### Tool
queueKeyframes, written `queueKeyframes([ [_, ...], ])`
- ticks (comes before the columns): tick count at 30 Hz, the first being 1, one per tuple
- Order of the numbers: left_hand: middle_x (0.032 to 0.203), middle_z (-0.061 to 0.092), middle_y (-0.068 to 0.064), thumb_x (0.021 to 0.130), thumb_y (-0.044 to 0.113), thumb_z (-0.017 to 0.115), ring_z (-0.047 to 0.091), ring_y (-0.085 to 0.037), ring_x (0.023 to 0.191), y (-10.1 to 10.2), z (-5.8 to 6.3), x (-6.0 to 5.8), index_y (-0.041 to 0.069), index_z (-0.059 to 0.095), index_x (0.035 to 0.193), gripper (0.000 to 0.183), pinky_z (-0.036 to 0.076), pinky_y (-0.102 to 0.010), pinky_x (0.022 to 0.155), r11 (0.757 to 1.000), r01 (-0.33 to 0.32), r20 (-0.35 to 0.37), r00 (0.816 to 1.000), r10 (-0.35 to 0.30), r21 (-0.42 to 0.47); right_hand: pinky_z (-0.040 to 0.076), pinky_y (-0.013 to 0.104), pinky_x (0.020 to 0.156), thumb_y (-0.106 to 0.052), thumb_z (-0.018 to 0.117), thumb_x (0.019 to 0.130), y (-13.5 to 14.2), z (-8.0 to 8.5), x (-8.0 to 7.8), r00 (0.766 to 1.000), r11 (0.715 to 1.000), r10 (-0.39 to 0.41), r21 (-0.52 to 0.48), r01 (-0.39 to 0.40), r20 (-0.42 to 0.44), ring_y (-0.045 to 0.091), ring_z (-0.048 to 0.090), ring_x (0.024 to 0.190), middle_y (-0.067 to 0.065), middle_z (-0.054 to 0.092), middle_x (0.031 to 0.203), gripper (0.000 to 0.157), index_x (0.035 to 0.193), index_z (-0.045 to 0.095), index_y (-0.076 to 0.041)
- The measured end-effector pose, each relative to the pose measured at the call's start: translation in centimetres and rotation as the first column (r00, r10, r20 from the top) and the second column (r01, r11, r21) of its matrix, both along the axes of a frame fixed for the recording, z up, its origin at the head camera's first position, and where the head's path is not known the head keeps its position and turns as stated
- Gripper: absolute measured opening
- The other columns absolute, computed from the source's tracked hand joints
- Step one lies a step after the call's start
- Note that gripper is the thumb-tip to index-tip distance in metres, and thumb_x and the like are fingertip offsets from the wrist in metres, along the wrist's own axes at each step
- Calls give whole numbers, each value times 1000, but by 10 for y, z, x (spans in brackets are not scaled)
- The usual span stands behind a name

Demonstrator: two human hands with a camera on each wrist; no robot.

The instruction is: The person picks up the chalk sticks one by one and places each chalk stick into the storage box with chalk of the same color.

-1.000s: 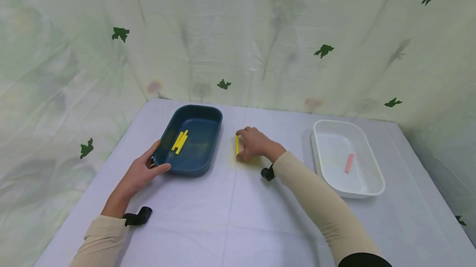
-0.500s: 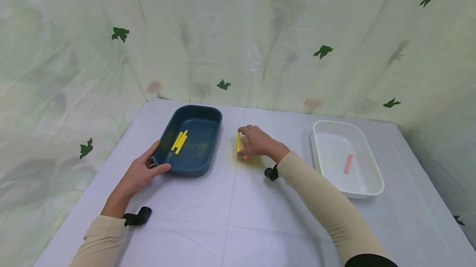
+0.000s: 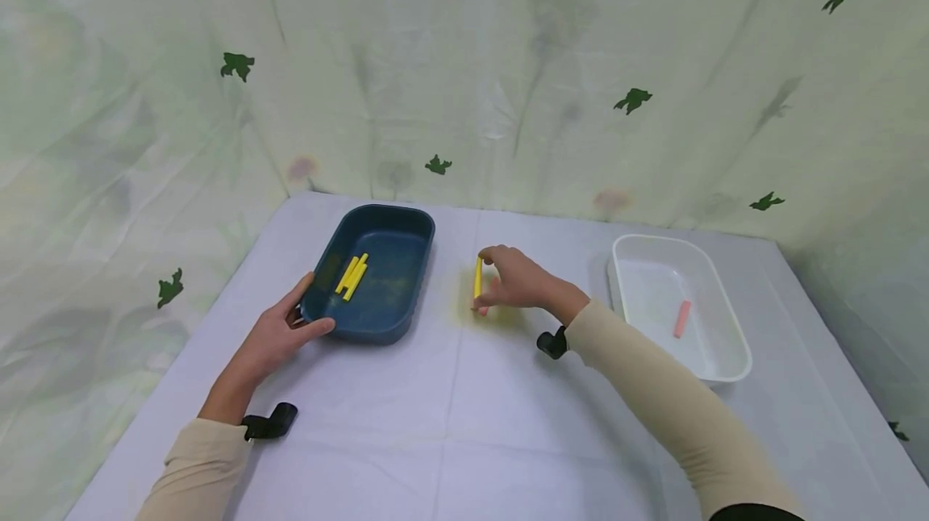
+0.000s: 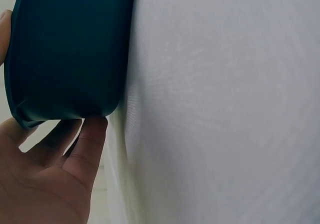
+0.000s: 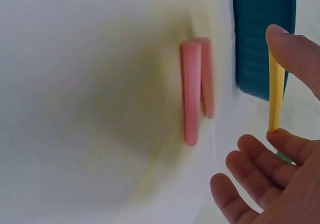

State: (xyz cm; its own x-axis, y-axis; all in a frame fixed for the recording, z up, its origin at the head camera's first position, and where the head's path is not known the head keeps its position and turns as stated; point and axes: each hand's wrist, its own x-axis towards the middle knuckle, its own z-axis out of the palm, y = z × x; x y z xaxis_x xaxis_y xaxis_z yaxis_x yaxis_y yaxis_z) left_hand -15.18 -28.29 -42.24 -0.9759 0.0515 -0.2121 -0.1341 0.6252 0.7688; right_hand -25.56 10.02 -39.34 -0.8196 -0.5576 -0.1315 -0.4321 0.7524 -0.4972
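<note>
My left hand (image 3: 272, 339) grips the near left corner of a dark blue tray (image 3: 395, 327), thumb on the rim and fingers against the outer wall (image 4: 65, 59). Yellow chalk sticks (image 3: 352, 277) lie side by side in that tray. Above the tabletop, my right hand (image 3: 518, 279) pinches another yellow chalk stick (image 5: 276, 91) by its two ends, between thumb and index finger. Its other fingers are spread loosely in the right wrist view. Two pink chalk sticks (image 5: 191, 94) lie close together on the cloth beside this hand, mostly covered by it in the head view.
A white tray (image 3: 624, 295) with one pink chalk stick (image 3: 682, 319) in it stands at the right. Yellow dust marks the white tablecloth (image 3: 450, 392) around the right hand. A patterned curtain (image 3: 479, 61) hangs behind the table.
My right hand has shifted a little to the right with the yellow chalk stick pinched in it. The left hand and both trays have stayed in place.
</note>
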Motion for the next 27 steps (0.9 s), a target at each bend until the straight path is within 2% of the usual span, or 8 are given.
queueKeyframes([
  [5, 165, 15, -25, 92, 46, 68, 33, -45, 146, 0, 0, 0, 29, -3, 160, 99, 42, -51, 108, 1000, -1, -6, 1000, 1, -10, 45, 43, 107, -38, 81, 80, 0, 2, 4, 1000, 1000, 20, -9, -20, -24, 33, 52, 128, 18, 55, 139, 81, 143, 45, -1],
  [13, 165, 13, -25, 91, 45, 69, 30, -47, 147, 1, -2, -1, 28, -2, 160, 100, 38, -55, 112, 1000, -3, -3, 1000, 3, 2, 44, 45, 108, -36, 80, 81, -4, 14, 5, 999, 998, 26, -51, -28, -34, 35, 51, 132, 21, 52, 142, 81, 144, 43, 0],
  [22, 165, 12, -25, 92, 43, 68, 28, -47, 148, 0, -2, 1, 27, -2, 160, 99, 37, -56, 113, 1000, 3, -8, 1000, -2, 17, 45, 46, 109, -37, 79, 82, -22, 24, 8, 998, 993, 28, -115, -21, 56, 34, 49, 136, 18, 45, 147, 86, 149, 38, -3],
  [27, 165, 13, -26, 92, 43, 68, 29, -48, 147, 0, -2, 1, 27, -2, 160, 99, 38, -56, 112, 1000, 5, -16, 1000, -5, 18, 45, 45, 108, -36, 79, 83, -32, 29, 6, 998, 993, 50, -112, -47, 32, 33, 49, 135, 18, 46, 146, 84, 148, 39, -3],
])
